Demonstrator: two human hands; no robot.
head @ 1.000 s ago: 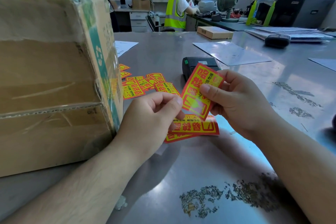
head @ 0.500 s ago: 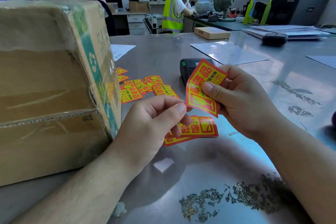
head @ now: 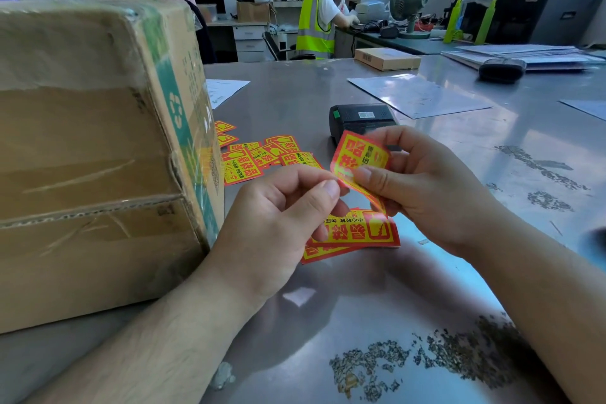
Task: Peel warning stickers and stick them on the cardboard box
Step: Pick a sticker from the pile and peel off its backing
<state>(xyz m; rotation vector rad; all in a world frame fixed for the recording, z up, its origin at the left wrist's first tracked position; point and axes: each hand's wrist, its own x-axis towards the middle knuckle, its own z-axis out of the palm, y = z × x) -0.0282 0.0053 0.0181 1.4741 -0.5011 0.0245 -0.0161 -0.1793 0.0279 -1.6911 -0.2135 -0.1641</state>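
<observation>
Scuffs [head: 410, 367] roughen the steel worktop [head: 360, 305] near its front edge, a dull speckled patch on smooth, mirror-grey metal. Just beyond, we see both hands raised over the surface. The right hand [head: 426, 197] pinches a glossy rectangular warning sticker [head: 357, 157], thumb flat on its red-and-yellow face and fingers curled behind, so the sheet bows. The left hand [head: 278, 223] has thumb and forefinger closed on the sticker's lower left edge, its other fingers curled under.

Below the hands we find a small pile of stickers [head: 360, 233] lying flat on the worktop. Along the left edge stands the cardboard box [head: 91, 157], brown corrugated board under wrinkled clear tape, with a green printed band down its corner. Loose stickers [head: 249, 164] lie overlapping just beside its right face.

Behind the held sticker sits a matt black label printer [head: 360, 118] with rounded corners. Farther back lie a shiny plastic sleeve [head: 416, 95] and, at the far edge, a flat cardboard parcel [head: 387, 58]. Past the worktop we see a person in a fluorescent vest [head: 314, 23] at a desk.
</observation>
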